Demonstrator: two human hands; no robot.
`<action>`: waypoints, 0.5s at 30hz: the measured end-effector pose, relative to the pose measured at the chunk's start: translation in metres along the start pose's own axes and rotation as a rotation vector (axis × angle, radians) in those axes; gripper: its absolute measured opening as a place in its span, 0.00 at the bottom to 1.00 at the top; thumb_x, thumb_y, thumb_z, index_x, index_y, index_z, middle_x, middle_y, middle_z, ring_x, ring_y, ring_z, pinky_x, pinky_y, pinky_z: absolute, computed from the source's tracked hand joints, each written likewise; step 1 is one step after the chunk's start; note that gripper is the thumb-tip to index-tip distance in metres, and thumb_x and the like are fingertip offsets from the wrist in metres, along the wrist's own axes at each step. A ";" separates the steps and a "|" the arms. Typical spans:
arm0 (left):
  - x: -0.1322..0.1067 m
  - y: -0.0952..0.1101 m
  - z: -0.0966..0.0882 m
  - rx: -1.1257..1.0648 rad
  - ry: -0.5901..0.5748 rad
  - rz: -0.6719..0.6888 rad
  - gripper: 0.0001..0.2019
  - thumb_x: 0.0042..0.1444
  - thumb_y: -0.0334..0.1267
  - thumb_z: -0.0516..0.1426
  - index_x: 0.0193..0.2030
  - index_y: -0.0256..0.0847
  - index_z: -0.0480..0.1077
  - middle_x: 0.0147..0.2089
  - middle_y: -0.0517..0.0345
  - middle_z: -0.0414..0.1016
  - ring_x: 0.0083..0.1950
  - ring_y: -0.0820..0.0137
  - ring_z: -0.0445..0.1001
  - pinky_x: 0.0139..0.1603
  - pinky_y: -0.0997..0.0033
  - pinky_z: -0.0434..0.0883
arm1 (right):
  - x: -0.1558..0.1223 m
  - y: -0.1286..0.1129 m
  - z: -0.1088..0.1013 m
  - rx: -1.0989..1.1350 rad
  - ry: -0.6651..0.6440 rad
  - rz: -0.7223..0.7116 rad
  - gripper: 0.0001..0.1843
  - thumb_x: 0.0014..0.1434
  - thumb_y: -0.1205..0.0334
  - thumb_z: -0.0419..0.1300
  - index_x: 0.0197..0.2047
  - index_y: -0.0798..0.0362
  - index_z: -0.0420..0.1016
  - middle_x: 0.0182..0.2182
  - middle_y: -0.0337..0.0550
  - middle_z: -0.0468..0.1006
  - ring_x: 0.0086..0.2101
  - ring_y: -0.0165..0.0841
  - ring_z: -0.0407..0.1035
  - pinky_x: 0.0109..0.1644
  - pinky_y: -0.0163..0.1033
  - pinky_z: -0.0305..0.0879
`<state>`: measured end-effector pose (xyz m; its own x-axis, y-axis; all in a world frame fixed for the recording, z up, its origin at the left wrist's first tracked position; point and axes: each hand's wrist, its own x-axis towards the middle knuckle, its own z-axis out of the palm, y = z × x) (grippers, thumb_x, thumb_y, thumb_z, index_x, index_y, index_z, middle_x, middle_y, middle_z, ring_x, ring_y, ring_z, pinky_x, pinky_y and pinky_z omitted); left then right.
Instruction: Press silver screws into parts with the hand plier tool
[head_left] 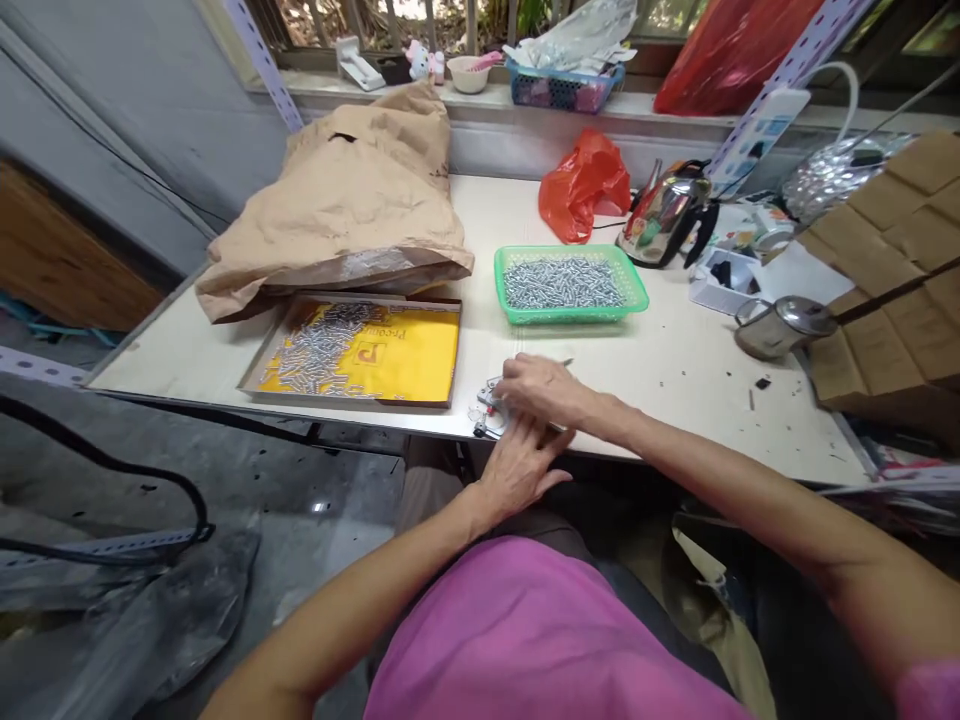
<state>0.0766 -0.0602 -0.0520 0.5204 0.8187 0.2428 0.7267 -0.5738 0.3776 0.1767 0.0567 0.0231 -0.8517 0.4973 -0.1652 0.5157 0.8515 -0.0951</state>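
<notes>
At the table's front edge, a small metal fixture [490, 392] with a red spot and a dark knob shows just left of my hands. My right hand [551, 390] lies over the fixture with its fingers curled down; whatever is between them is hidden. Just below it, my left hand [519, 465] reaches forward with its thumb spread, its fingertips partly covered by the right hand. Beyond them stands a green plastic basket [634, 290] full of small silver metal pins. To the left, a shallow tray with a yellow bottom [412, 352] holds a heap of similar pins.
A large brown paper sack [352, 200] lies behind the tray. Along the back are a red plastic bag [585, 185] and a shiny kettle [664, 215]. A metal mug [784, 328] and stacked cardboard [892, 290] stand at right. Small dark bits dot the table [660, 345].
</notes>
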 end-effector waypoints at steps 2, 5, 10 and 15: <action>-0.006 0.002 0.002 0.011 -0.013 -0.003 0.28 0.59 0.52 0.55 0.63 0.43 0.62 0.63 0.40 0.63 0.66 0.51 0.60 0.63 0.47 0.58 | 0.009 -0.022 0.002 -0.019 -0.030 -0.143 0.09 0.63 0.63 0.55 0.40 0.53 0.77 0.40 0.49 0.72 0.43 0.38 0.62 0.40 0.39 0.53; -0.013 0.001 0.007 0.079 0.003 0.070 0.31 0.60 0.55 0.52 0.64 0.39 0.61 0.62 0.38 0.64 0.64 0.51 0.62 0.62 0.51 0.61 | 0.023 -0.040 0.015 -0.069 -0.047 -0.248 0.06 0.59 0.68 0.57 0.34 0.53 0.76 0.37 0.48 0.73 0.41 0.38 0.64 0.41 0.41 0.56; -0.013 0.004 0.003 0.177 0.085 0.099 0.31 0.63 0.56 0.46 0.65 0.37 0.59 0.64 0.40 0.62 0.65 0.57 0.60 0.60 0.59 0.63 | 0.042 -0.044 0.028 0.020 0.028 -0.278 0.10 0.61 0.71 0.52 0.35 0.54 0.74 0.34 0.47 0.75 0.36 0.36 0.69 0.42 0.41 0.62; -0.028 -0.023 -0.058 0.183 0.173 -0.016 0.16 0.65 0.44 0.48 0.51 0.41 0.71 0.55 0.49 0.72 0.59 0.62 0.65 0.60 0.60 0.64 | 0.028 -0.012 -0.024 0.349 0.575 -0.023 0.10 0.65 0.61 0.49 0.39 0.50 0.71 0.32 0.42 0.76 0.31 0.31 0.70 0.38 0.37 0.66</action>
<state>0.0191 -0.0684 -0.0155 0.4352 0.8101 0.3930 0.8115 -0.5419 0.2185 0.1443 0.0640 0.0433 -0.7267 0.5717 0.3808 0.4147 0.8071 -0.4204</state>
